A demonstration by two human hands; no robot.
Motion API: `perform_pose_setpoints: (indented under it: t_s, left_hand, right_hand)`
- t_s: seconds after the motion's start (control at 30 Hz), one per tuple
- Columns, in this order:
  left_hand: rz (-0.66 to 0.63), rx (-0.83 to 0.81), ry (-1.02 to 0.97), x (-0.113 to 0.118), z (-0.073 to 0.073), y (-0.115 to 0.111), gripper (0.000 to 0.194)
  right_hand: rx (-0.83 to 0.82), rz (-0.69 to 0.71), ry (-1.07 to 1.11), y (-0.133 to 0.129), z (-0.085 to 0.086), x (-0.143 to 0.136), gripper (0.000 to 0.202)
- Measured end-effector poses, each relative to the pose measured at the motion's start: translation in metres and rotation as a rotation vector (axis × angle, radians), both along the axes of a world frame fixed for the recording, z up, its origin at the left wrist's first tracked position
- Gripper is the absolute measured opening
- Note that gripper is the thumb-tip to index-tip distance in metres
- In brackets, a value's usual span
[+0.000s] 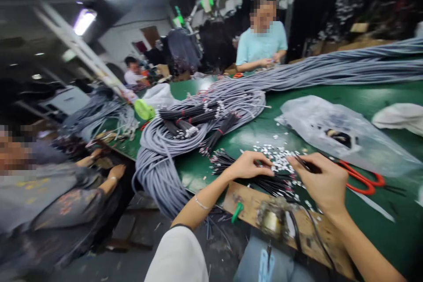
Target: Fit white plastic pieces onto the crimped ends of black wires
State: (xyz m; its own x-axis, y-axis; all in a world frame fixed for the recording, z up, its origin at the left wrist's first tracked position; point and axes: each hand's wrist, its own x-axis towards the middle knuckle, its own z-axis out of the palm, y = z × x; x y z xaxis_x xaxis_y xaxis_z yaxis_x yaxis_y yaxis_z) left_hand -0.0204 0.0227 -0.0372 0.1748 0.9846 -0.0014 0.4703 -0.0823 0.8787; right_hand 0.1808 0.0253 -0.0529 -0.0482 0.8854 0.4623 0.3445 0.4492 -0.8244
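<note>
My left hand [247, 166] is curled just above a bundle of short black wires [269, 183], its thumb and fingertips nearly meeting. Whatever it pinches, if anything, is too small to make out. In my right hand [325, 180] is a dark slim tool [309, 165], partly hidden by the fingers; its kind does not show clearly. Small white connector pieces [280, 156] lie scattered on the green table between and beyond both hands. More black wires [222, 161] with pinkish ends reach out to the left of my left hand.
A wooden board [247, 200] with a metal fixture [272, 220] sits at the near table edge. Orange-handled scissors [363, 180] and a clear plastic bag [333, 119] lie right. Thick grey cables [158, 163] with tied black bundles [191, 114] spread left. Co-workers sit across and left.
</note>
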Motion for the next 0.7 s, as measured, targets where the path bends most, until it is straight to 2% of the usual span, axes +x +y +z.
perform_pose_setpoints:
  t_s: [0.07,0.13,0.2,0.33,0.37,0.53,0.63,0.7]
  left_hand:
    - [-0.187,-0.019,0.107,-0.010,0.013,0.002,0.043]
    - [-0.418,-0.062,0.204,-0.018,0.023,0.005,0.064]
    - [-0.501,-0.073,0.308,-0.023,0.028,0.005,0.065]
    - [-0.492,-0.002,0.405,-0.022,0.035,0.000,0.025]
    - [-0.493,0.011,0.406,-0.021,0.038,-0.001,0.022]
    - [-0.469,0.035,0.414,-0.016,0.055,-0.006,0.024]
    - [-0.464,0.083,0.457,-0.016,0.056,-0.006,0.019]
    - [-0.460,0.104,0.488,-0.017,0.050,-0.006,0.028]
  right_hand:
    - [-0.041,-0.116,0.007,0.002,0.010,-0.004,0.023]
    - [-0.086,-0.129,0.023,0.004,0.018,-0.008,0.026]
    - [-0.109,-0.125,0.017,0.005,0.023,-0.011,0.025]
    - [-0.120,-0.079,-0.013,0.004,0.032,-0.013,0.017]
    - [-0.120,-0.072,-0.021,0.003,0.036,-0.014,0.016]
    - [-0.115,-0.063,-0.047,0.003,0.050,-0.016,0.016]
    - [-0.109,-0.047,-0.060,0.005,0.045,-0.016,0.016]
    - [-0.100,-0.043,-0.075,0.008,0.035,-0.015,0.016]
